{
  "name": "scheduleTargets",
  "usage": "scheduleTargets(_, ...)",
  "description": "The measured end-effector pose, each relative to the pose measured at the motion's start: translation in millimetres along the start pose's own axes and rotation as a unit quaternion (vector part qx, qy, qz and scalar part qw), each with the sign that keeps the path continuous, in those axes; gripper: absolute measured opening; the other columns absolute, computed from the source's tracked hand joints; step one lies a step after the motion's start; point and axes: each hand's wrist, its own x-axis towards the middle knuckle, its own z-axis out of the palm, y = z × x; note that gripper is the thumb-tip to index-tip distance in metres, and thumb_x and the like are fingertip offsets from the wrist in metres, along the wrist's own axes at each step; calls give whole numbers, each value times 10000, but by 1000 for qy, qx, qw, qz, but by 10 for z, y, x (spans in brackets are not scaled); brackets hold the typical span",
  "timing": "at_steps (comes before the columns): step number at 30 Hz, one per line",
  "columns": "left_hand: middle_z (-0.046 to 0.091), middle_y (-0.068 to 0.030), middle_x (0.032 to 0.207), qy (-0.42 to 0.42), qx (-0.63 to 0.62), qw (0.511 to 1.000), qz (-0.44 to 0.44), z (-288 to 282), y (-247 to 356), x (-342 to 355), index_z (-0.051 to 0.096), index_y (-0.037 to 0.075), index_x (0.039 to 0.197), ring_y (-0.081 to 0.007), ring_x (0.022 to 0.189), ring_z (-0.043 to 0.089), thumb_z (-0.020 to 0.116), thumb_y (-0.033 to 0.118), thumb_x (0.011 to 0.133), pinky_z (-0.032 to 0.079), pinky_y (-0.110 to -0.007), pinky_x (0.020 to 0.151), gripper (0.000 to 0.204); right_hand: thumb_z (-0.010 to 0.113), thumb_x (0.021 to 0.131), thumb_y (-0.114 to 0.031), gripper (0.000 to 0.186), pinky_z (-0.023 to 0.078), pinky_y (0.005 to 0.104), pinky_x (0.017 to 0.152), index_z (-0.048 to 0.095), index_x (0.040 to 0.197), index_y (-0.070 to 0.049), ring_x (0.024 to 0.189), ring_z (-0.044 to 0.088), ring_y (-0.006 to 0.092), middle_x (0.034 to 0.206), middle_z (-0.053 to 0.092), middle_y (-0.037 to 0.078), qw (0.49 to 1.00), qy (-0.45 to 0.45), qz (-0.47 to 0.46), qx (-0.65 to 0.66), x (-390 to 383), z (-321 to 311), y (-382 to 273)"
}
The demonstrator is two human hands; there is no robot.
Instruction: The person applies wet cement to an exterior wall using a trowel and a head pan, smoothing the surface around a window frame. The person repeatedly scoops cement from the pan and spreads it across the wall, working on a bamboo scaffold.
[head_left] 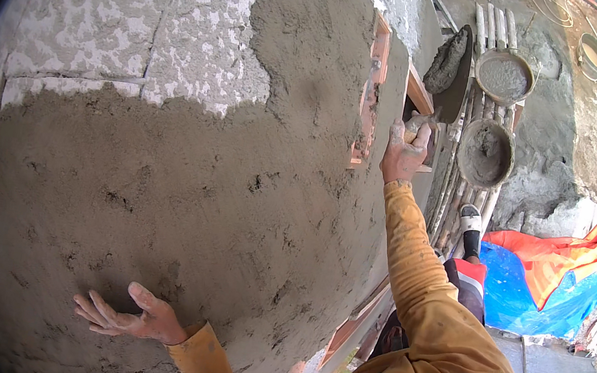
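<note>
The person's left hand (131,316) was ungripped, its fingers spread before the wet grey mortar (162,182) covering the wall's lower part; whether the palm touched could not be told. The right hand (404,154) had its fingers wrapped around a pale rounded piece (418,127), partly hidden, beside the wooden frame (419,90) of an opening. Just beyond it lay a dark blade (451,101) heaped with mortar. Two round basins, one (500,100) behind the other (480,183), stood on wooden poles (492,27) to the right, both containing grey mix.
</note>
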Motion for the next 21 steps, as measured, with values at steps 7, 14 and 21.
scheduleTargets(7,354,-125,1387,-28,47,999,0,-61,-14,8,398,84,1289,-329,1317,261,429,470,899,101,-587,1053,550,615,788,-245,337,462,401,709,481,1021,-40,850,584,386,880,593,192,905,-354,131,-197,-1602,-354,267)
scheduleTargets(14,358,-140,1385,-32,43,998,-12,-29,61,62,410,66,1280,-325,1321,261,445,439,895,102,-565,1060,538,576,794,-236,293,463,399,630,501,950,0,706,598,359,748,586,189,901,-290,184,-267,-839,-984,801)
scheduleTargets(21,381,-143,1371,-33,62,998,0,17,34,34,430,66,1263,-327,1304,297,450,455,891,127,-560,1053,539,574,819,-226,253,480,301,504,496,893,4,545,566,166,693,570,95,920,-235,270,-157,-260,-780,793)
